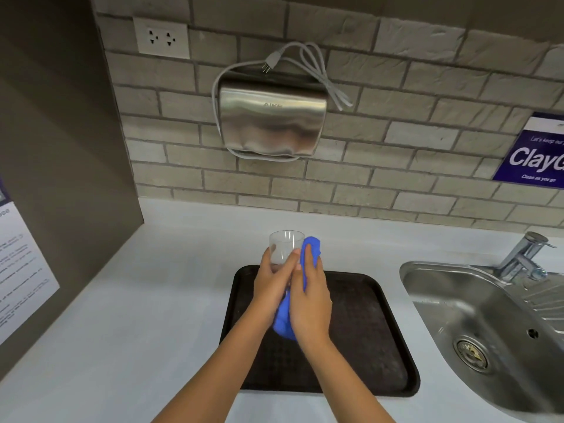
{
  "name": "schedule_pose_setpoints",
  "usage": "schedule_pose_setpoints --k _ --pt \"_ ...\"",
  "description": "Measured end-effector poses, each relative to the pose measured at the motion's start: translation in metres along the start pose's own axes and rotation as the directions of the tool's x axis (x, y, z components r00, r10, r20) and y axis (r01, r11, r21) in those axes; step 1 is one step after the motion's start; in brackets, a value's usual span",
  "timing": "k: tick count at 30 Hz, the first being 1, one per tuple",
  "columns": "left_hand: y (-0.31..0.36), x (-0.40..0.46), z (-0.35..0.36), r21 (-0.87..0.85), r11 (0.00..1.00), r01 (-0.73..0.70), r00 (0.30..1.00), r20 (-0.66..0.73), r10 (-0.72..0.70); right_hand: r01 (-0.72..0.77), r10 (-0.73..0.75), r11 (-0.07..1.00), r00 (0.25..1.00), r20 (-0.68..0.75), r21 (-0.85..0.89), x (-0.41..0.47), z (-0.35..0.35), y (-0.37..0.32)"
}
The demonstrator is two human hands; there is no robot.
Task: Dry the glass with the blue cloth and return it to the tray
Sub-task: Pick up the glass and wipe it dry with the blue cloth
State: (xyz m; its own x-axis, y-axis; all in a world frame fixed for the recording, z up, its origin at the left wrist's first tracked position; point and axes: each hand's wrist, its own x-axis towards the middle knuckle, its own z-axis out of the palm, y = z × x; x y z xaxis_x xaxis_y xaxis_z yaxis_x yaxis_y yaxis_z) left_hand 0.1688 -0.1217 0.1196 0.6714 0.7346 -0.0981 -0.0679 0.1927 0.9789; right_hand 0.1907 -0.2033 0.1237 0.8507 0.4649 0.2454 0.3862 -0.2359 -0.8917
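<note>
Glass: the clear glass is held upright above the far edge of the tray.
Cloth: the blue cloth is pressed against the glass's right side and hangs down between the wrists.
Left hand: grip wrapped around the glass.
Right hand: grip clamped on the cloth.
Tray: the dark tray lies on the white counter.
Sink: to the right.
</note>
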Motion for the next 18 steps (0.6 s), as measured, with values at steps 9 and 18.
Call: schedule_pose_setpoints --k 9,18 --pt "-0.002 -0.012 -0.012 -0.261 0.957 0.124 0.967 0.248 -0.058 0.077 -0.078 0.997 0.996 0.05 0.008 0.007 -0.005 -0.011" --pt "0.008 -0.008 -0.015 -0.39 0.903 0.179 0.964 0.255 -0.081 0.086 -0.091 0.992 0.994 0.055 0.093 -0.001 -0.004 -0.019"
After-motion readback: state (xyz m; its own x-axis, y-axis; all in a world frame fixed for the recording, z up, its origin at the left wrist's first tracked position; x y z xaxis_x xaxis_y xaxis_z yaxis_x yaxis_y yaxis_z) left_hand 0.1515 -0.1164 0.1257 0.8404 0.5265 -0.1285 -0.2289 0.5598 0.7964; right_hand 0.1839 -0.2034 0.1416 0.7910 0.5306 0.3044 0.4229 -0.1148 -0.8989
